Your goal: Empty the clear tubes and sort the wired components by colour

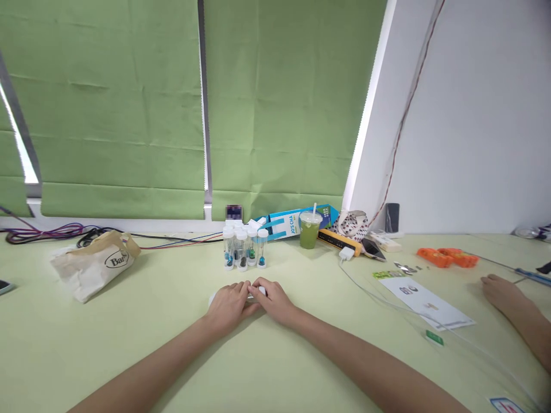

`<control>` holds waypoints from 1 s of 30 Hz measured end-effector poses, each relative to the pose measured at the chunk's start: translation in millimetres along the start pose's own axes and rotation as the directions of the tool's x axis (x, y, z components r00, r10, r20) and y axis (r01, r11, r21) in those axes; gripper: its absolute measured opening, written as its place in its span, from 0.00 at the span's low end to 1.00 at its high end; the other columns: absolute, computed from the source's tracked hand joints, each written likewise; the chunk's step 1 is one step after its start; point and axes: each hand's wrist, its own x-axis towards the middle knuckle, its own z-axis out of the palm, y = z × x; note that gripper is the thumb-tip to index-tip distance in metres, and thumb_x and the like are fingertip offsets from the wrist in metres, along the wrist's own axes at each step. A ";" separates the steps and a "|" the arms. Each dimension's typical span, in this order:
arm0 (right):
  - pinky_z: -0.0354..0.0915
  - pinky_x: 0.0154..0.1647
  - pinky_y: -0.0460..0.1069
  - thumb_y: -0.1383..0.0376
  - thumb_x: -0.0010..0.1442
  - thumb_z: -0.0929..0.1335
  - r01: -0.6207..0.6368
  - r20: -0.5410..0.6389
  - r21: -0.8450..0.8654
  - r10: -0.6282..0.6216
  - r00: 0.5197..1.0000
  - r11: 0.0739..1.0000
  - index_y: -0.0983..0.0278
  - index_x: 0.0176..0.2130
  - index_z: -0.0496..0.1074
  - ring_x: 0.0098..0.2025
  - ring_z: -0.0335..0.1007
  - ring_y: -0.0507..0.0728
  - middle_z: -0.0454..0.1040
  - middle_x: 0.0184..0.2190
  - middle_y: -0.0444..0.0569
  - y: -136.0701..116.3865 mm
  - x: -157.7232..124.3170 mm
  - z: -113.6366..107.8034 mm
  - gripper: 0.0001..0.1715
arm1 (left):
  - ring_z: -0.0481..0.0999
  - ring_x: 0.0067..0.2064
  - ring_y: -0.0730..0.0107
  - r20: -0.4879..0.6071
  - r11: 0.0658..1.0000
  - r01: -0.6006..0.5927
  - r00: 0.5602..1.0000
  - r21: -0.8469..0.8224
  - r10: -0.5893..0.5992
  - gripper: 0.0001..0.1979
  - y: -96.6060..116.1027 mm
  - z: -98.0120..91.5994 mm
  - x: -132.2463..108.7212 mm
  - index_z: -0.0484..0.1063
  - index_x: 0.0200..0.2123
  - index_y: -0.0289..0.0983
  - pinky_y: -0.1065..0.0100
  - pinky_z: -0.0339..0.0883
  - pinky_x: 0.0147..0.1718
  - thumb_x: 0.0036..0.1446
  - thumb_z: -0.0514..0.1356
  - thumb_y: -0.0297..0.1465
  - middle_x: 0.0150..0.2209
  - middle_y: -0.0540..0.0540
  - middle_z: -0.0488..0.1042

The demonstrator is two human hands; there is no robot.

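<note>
Hands (228, 305) (275, 300) around a tube (250, 298) — probably

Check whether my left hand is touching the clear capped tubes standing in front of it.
Apart. The head view shows a strip of tabletop between the left hand and the standing tubes' bases.

The tubes (242, 250) stand behind the left hand (229, 305) and the right hand (276, 299). The bag (97, 267) lies left of them, the cup (310, 232) right (before the carton (287, 225)).
</note>
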 end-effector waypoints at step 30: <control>0.59 0.34 0.45 0.65 0.59 0.57 0.042 -0.009 0.210 -0.041 0.999 0.977 0.63 0.37 0.69 0.30 0.65 0.50 0.71 0.31 0.46 7.5 3.6 -3.1 0.14 | 0.71 0.26 0.63 0.211 0.974 0.168 0.968 -0.152 -0.135 0.21 -23.2 -21.0 1.8 0.59 0.27 0.38 0.70 0.52 0.21 0.49 0.48 0.51 0.24 0.48 0.71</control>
